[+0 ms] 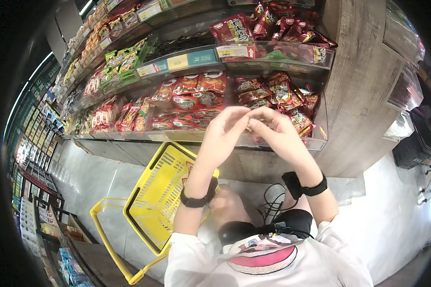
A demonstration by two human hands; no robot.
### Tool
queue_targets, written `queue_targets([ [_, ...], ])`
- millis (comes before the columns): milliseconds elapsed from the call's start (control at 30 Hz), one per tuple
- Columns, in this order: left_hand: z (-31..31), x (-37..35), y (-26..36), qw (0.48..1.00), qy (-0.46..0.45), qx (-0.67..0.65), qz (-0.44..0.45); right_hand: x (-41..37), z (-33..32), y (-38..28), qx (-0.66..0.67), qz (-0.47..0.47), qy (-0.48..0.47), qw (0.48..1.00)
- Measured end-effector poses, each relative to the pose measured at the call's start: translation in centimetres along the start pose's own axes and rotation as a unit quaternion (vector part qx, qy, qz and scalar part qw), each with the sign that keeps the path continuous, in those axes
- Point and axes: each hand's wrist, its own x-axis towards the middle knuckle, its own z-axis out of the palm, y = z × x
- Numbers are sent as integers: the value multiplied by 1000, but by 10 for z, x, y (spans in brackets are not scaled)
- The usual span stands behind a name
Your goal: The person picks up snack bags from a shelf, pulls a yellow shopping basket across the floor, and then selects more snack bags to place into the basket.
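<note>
My left hand (229, 125) and my right hand (276, 128) meet at the fingertips in front of the lower shelf. Both have curled fingers with the thumbs drawn in. A small brownish patch shows between the fingers; I cannot make out whether it is something held or part of the goods behind. Just beyond them, a clear bin holds dark red snack packets (283, 93). Left of these lie red snack bags (196, 91) in rows. Below my left forearm a yellow shopping basket (151, 189) stands on the floor, with a red packet (188, 168) partly visible inside.
Above the hands, an upper shelf carries large red snack bags (232, 29) behind a clear lip with price tags (235, 50). A wooden end panel (359, 86) borders the shelves on the right. The basket's yellow handle (111, 244) sticks out left. Dark cables (272, 203) hang near my legs.
</note>
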Motion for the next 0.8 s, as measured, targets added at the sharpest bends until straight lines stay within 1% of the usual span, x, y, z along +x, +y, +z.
queue_targets([
  [67,9,22,9,999,-11,44,20,2,-18,-19,-50,26,25,998],
  [100,9,35,6,998,-13,62,28,5,-26,-21,-30,33,34,998],
  [133,9,48,5,995,-14,94,35,11,-35,-18,-98,-17,53,994],
  [200,7,71,7,986,-18,155,58,18,-52,-26,-139,-40,72,987],
  [233,6,80,13,972,-37,227,49,22,-54,-35,-156,-38,90,983],
  [267,6,90,19,952,-56,297,40,28,-58,-44,-229,-21,102,968],
  [300,5,100,15,926,-70,369,50,37,-63,-42,-299,-53,101,948],
  [333,1,111,5,897,-121,422,59,47,-68,-36,-367,-85,98,921],
  [400,-7,132,-22,821,-219,522,74,69,-79,-22,-482,-82,20,872],
  [433,-7,137,-33,805,-230,546,36,80,-84,-13,-535,-81,-20,841],
  [500,-6,144,-52,765,-251,592,-39,109,-92,13,-582,24,-145,800],
  [533,-5,144,-61,747,-250,615,-49,116,-88,19,-600,75,-205,770],
  [600,-4,147,-83,708,-246,659,-69,124,-74,29,-670,149,-236,688],
  [633,-1,153,-93,676,-269,678,-105,119,-70,30,-665,157,-225,695],
  [667,-4,156,-103,689,-259,670,-96,127,-72,51,-671,148,-254,680],
  [733,-4,151,-100,712,-241,655,-81,129,-59,57,-670,157,-261,677],
  [767,-6,151,-97,710,-256,655,-45,130,-59,69,-679,118,-224,689],
  [800,-7,148,-88,723,-244,645,-38,132,-61,92,-687,80,-186,698],
])
